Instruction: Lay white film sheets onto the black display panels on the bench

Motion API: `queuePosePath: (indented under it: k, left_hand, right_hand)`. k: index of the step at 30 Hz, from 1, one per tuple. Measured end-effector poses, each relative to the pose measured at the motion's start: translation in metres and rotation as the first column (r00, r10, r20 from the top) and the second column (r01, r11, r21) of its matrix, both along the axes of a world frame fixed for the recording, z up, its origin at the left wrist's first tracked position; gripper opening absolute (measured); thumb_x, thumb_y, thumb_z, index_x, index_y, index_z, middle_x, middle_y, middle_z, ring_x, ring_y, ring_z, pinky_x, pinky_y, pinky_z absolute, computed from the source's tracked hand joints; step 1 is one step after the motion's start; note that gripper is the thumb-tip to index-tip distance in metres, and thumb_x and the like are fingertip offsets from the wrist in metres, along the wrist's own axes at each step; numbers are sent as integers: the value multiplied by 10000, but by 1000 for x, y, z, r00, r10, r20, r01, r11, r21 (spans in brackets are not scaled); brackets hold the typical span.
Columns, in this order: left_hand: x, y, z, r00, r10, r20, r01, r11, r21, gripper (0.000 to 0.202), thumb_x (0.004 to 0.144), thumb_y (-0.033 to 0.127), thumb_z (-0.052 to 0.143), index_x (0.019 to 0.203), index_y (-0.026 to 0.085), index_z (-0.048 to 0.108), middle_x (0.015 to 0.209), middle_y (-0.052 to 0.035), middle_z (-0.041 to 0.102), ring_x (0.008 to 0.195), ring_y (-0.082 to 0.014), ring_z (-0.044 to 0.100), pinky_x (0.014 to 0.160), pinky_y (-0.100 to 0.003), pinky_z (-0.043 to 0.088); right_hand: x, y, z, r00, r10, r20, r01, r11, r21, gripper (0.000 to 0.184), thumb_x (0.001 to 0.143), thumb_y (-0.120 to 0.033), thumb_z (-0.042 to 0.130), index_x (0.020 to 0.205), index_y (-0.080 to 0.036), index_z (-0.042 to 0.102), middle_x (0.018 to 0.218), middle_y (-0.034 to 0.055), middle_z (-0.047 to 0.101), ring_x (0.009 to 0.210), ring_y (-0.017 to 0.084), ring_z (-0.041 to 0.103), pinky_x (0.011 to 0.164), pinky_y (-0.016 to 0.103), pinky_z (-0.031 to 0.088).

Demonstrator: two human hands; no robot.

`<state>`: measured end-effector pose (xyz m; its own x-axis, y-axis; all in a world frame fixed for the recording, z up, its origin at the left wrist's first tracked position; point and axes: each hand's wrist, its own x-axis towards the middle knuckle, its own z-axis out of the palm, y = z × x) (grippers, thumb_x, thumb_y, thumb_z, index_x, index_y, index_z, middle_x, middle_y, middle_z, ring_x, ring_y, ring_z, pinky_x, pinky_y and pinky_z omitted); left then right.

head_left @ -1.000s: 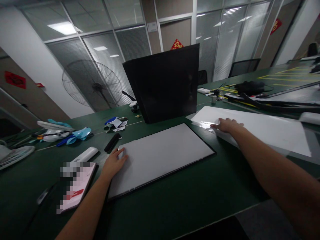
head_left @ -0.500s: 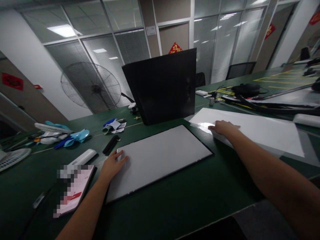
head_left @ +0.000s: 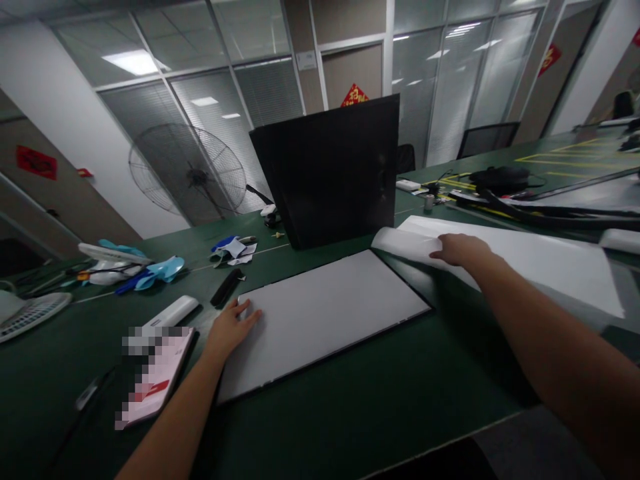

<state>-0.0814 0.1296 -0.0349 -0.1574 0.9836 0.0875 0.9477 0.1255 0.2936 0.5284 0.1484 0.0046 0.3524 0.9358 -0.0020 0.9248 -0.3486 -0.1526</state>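
A flat rectangular panel (head_left: 325, 320) with a pale grey face and a thin black edge lies on the green table (head_left: 350, 413). My left hand (head_left: 230, 330) rests on its left end, fingers spread over the edge and face. To the right, my right hand (head_left: 463, 253) pinches the near edge of a thin white sheet (head_left: 540, 267). The sheet's left part is lifted and curls up beside the panel's far right corner, while the rest lies on the table. Some translucent film shows under the sheet's right end.
A large black screen-like panel (head_left: 330, 177) stands upright behind. At left lie a pink box (head_left: 163, 380), a white bar-shaped device (head_left: 173, 312), a black object (head_left: 227, 288), and blue gloves (head_left: 163, 272). Black strips and cables (head_left: 540, 207) lie at the far right.
My right hand has closed on the white sheet's edge and raised it, so its left part now curls up. My left hand stays on the panel. The view has shifted slightly.
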Motion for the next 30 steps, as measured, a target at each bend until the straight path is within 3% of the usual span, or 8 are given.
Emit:
queuePosePath:
  k: [5, 10, 14, 17, 21, 24, 27, 30]
  left_hand:
    - [5, -4, 4, 1000, 0, -18, -1, 1000, -28, 657, 905, 592, 570, 1417, 191, 657, 1663, -145, 415, 1335, -358, 614, 1147, -439, 430]
    - [5, -3, 2, 1000, 5, 18, -5, 1000, 8, 606, 910, 586, 552, 1347, 197, 707, 1621, -136, 483, 1330, -372, 616, 1142, -449, 437]
    - [1, -2, 2, 986, 32, 161, -44, 997, 68, 632, 1023, 536, 287, 1251, 180, 756, 1415, -148, 681, 1324, -368, 620, 1121, -473, 447]
    - [0, -3, 3, 978, 46, 202, -64, 994, 83, 658, 1028, 551, 262, 1257, 173, 750, 1329, -151, 733, 1309, -366, 631, 1099, -470, 462]
    - [3, -4, 4, 990, 24, 141, -35, 996, 79, 579, 966, 597, 453, 1281, 199, 732, 1418, -120, 686, 1286, -353, 648, 1071, -439, 484]
    - [5, -4, 5, 994, 53, 98, -58, 997, 42, 593, 920, 607, 559, 1299, 181, 723, 1499, -131, 621, 1305, -358, 638, 1083, -429, 481]
    - [4, -3, 5, 995, 52, 90, -53, 999, 11, 570, 926, 584, 578, 1288, 172, 732, 1557, -135, 557, 1350, -361, 607, 1133, -440, 446]
    - [1, -2, 4, 996, 15, 84, -16, 1000, 10, 536, 945, 552, 568, 1282, 170, 736, 1609, -124, 491, 1370, -346, 594, 1165, -428, 419]
  right_hand:
    - [-40, -15, 28, 947, 320, -5, -320, 947, 20, 604, 884, -588, 672, 1288, -140, 703, 1273, 208, 691, 1149, 385, 652, 1006, 491, 501]
    - [-125, -43, 24, 679, 719, -147, -706, 695, 136, 808, 870, -720, 622, 1493, -209, 573, 1430, 142, 629, 1229, 352, 631, 1080, 508, 482]
    - [-180, -61, -3, 459, 873, -162, -870, 479, 118, 1015, 861, -772, 605, 1624, -138, 386, 1647, 190, 377, 1457, 375, 437, 1207, 513, 364]
    - [-199, -68, -15, 357, 924, -137, -919, 374, 127, 943, 920, -751, 543, 1601, -111, 419, 1624, 213, 402, 1467, 358, 425, 1247, 518, 289]
    - [-207, -73, -15, 325, 940, -101, -930, 338, 146, 831, 975, -717, 480, 1578, -146, 466, 1613, 183, 439, 1520, 336, 355, 1286, 561, 131]
    - [-211, -78, -9, 391, 919, -53, -900, 394, 189, 678, 985, -679, 489, 1450, -208, 634, 1644, 154, 394, 1499, 375, 371, 1242, 586, 243]
    - [-215, -81, -5, 516, 856, 27, -837, 497, 227, 603, 1017, -610, 460, 1355, -178, 710, 1504, 197, 538, 1357, 393, 514, 1134, 578, 392]
    - [-216, -81, -5, 473, 881, 16, -867, 463, 184, 615, 1040, -595, 411, 1368, -158, 693, 1363, 175, 660, 1246, 353, 603, 1098, 553, 436]
